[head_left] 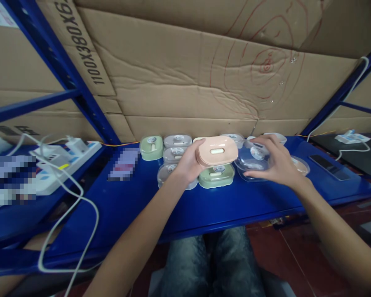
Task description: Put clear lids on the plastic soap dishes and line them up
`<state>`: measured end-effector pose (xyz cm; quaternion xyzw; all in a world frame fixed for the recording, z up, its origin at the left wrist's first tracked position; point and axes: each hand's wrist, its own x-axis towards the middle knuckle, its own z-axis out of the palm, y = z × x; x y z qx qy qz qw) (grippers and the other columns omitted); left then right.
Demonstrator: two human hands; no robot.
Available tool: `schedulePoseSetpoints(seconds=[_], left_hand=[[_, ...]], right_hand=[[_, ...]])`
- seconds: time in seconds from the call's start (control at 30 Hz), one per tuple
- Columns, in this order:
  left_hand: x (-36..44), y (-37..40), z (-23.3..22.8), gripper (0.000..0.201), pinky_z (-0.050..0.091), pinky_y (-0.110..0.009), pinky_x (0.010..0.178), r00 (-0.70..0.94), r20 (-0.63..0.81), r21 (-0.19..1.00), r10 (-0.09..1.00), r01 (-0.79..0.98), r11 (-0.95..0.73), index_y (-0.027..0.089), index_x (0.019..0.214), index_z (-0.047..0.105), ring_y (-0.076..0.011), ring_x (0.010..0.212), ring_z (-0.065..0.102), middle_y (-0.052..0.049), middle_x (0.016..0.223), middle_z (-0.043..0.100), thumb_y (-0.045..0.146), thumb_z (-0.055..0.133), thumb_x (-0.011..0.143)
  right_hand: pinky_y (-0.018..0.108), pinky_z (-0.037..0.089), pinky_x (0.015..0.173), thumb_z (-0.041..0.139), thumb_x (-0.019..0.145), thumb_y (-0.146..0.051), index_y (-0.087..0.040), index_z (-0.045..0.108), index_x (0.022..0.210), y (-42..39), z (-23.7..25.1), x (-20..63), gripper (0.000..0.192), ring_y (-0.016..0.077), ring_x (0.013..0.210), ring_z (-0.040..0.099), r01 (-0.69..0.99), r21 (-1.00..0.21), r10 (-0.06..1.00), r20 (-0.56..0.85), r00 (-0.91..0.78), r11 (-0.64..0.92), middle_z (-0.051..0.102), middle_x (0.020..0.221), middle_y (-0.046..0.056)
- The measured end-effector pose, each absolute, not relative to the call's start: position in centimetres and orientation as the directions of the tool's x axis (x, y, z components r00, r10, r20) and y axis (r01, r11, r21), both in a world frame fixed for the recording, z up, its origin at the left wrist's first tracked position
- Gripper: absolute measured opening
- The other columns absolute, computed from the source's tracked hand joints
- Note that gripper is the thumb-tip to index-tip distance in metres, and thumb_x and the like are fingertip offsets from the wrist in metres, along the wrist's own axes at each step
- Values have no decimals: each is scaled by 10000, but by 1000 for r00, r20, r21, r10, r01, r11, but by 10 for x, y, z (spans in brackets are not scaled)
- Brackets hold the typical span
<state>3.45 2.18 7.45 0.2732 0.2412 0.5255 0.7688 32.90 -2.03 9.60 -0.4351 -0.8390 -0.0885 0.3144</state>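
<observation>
Head view, looking down past a seated person's knees at a blue metal surface (179, 206) with a wall of flattened cardboard (185, 82) behind it. Near the picture's centre, the left hand (188, 163) holds a pink soap box (217, 151) lifted off the surface, fingers curled round its left end and thumb on top, with its slotted side toward the camera. Just below it, at 6 o'clock, a green box (216, 177) sits on the surface. At 3 o'clock from the pink box, the right hand (273, 161) is spread, palm down, fingers resting on a clear plastic lid (250, 163); it seems to steady the lid rather than grip it, and no closed grasp shows.

At 9 o'clock from the pink box, more boxes stand close together in rows: a second green one (151, 147) and grey ones (177, 141), packed tight along the cardboard, likely to keep the near side open. A white power strip (64, 159) with trailing cables lies far out at 9 o'clock, and a dark flat object (329, 167) at 3 o'clock.

Toward 6 o'clock the surface is bare blue up to its front edge, giving both hands open room; the back is hemmed in by the cardboard.
</observation>
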Motion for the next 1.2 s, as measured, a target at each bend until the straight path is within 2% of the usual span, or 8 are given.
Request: schedulePoseSetpoints(seconds=[0.2,0.4,0.53,0.63,0.77,0.9,1.03,1.2], left_hand=[[46,10,76,249,604,-423,1042,441,-88,701,893,-610,370,149,1123,825,-312,1174,759,-146,1162,833,347,753,990],[51,7,71,286,608,-397,961,441,-59,723,896,-600,343,173,1110,845,-334,1203,732,-122,1158,827,392,846,927],[54,8,64,292,596,-330,928,440,65,767,896,-597,238,180,1084,843,-279,1138,741,-101,1143,815,344,921,856],[55,8,61,229,598,-336,899,388,60,804,920,-565,186,172,1033,837,-273,1066,750,-105,1069,805,304,895,855],[56,7,62,193,598,-365,942,340,37,814,940,-555,169,170,1017,840,-322,1144,750,-109,1067,814,288,874,868],[54,6,66,225,588,-387,1017,402,97,796,911,-580,172,182,1056,845,-331,1223,739,-114,1157,823,307,890,875],[52,6,65,267,578,-357,980,458,97,784,884,-582,216,183,1083,847,-289,1176,740,-107,1183,823,354,906,887],[53,5,66,279,556,-327,975,466,118,764,877,-607,220,157,1086,841,-243,1103,743,-101,1175,825,338,894,880]], right_hand=[[632,591,1071,887,808,-757,-310,540,1533,-19,98,277,919,417,1268,643,681,-68,559,632,-537,730,588,1367,159],[626,592,1082,863,847,-739,-309,528,1565,-12,91,267,901,409,1277,629,671,-60,562,604,-565,739,545,1409,169],[627,590,1093,861,866,-710,-329,498,1596,-14,91,266,900,405,1276,628,666,-54,560,594,-578,744,537,1396,160],[621,598,1083,858,875,-702,-347,484,1601,-14,91,264,890,407,1282,626,668,-49,567,577,-588,743,541,1384,156],[625,618,1029,828,890,-728,-342,455,1617,-11,85,263,904,411,1243,644,664,-7,530,608,-591,748,551,1381,164],[645,597,1080,847,876,-720,-348,446,1637,-9,77,265,937,416,1283,634,655,-27,510,653,-560,755,543,1411,167],[659,575,1124,874,843,-733,-345,457,1639,-12,75,267,979,416,1310,623,651,-43,496,686,-532,758,531,1418,170],[658,570,1134,873,873,-673,-332,473,1630,-14,76,265,922,410,1314,623,649,-49,501,681,-534,759,540,1419,170]])
